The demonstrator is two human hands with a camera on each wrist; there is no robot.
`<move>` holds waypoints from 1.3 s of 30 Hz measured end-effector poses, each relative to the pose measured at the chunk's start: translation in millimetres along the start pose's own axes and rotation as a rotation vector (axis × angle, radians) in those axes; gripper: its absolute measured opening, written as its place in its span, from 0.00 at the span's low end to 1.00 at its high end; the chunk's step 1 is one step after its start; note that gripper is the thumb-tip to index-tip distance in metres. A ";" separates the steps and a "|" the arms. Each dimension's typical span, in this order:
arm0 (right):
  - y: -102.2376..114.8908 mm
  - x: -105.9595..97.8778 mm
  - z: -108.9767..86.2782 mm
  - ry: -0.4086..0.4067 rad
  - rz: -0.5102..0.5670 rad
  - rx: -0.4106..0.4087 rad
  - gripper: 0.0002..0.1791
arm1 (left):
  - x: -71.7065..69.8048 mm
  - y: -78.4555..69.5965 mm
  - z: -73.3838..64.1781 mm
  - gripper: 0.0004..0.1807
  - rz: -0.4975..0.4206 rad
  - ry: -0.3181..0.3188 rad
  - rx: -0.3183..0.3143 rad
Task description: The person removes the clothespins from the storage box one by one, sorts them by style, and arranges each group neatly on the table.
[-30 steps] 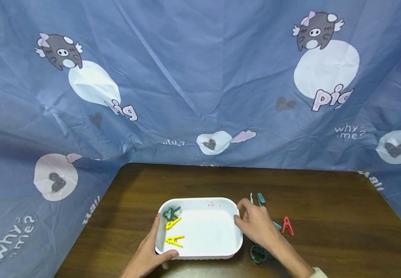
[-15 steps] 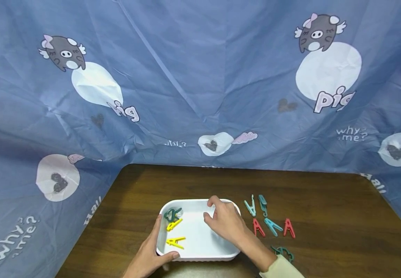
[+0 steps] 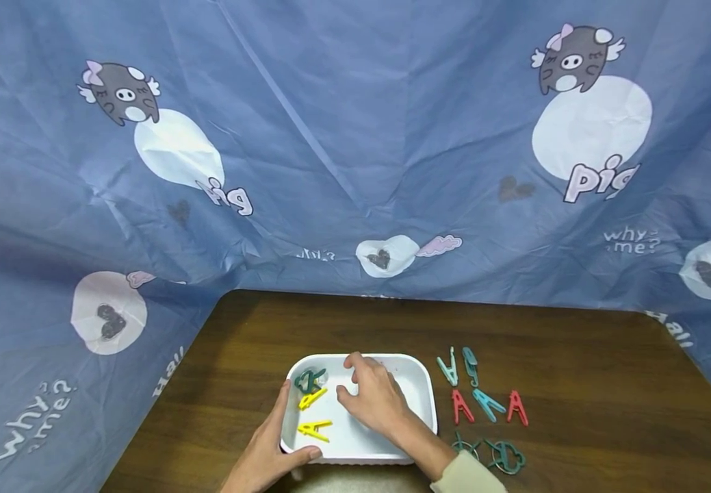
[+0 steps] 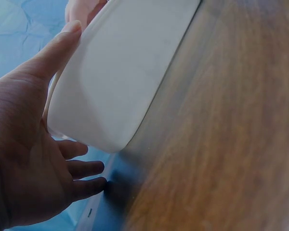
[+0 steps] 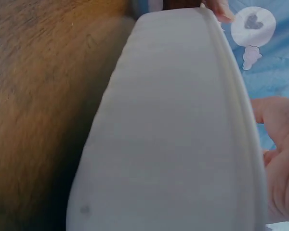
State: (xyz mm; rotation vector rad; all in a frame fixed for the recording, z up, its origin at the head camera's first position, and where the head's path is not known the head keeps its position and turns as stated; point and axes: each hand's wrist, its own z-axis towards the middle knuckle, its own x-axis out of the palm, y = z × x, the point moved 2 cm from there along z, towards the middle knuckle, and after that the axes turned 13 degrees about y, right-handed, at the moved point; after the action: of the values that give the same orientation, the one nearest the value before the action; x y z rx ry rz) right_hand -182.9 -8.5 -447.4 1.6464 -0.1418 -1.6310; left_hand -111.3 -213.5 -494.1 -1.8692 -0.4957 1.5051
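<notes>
My left hand (image 3: 263,445) holds the near left corner of a white tray (image 3: 386,445), its thumb at the near rim and its forefinger along the left side. In the left wrist view, the other fingers (image 4: 86,168) stretch out past the tray's end. Over the tray's middle hovers my right hand (image 3: 376,400), thumb and forefinger apart, with nothing visible between them. Inside, along the left side, lie a dark green clip (image 3: 309,381), a yellow clothespin (image 3: 313,398) and another yellow clothespin (image 3: 315,430). The right wrist view shows mostly the tray's outer wall (image 5: 168,120).
Right of the tray, a pale teal clothespin (image 3: 448,370), a dark teal clip (image 3: 470,366), a red clothespin (image 3: 462,407), a blue clothespin (image 3: 488,404) and a second red clothespin (image 3: 517,409) lie on the wooden table (image 3: 608,383). Nearer are green cloud-shaped clips (image 3: 506,457). A blue cloth (image 3: 330,137) hangs behind.
My right hand has moved left from the tray's right rim to above its middle, uncovering the clips on the table. My left hand stays at the tray's corner.
</notes>
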 end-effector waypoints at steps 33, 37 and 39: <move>17.2 42.8 24.9 0.136 -0.102 0.081 0.33 | 1.0 1.1 -3.5 0.66 0.017 -0.012 0.050; 19.9 46.1 26.8 0.146 -0.104 0.100 0.36 | 1.0 1.2 -3.2 0.66 0.021 -0.029 0.058; 21.1 47.2 27.8 0.150 -0.101 0.113 0.38 | 0.8 1.4 -2.5 0.66 0.022 -0.040 0.065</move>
State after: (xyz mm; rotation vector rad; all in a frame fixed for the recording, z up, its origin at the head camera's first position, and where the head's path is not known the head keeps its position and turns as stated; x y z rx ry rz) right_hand -190.4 -62.8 -468.3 1.8827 -0.0770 -1.5910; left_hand -108.8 -214.5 -495.4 -1.8034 -0.4412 1.5577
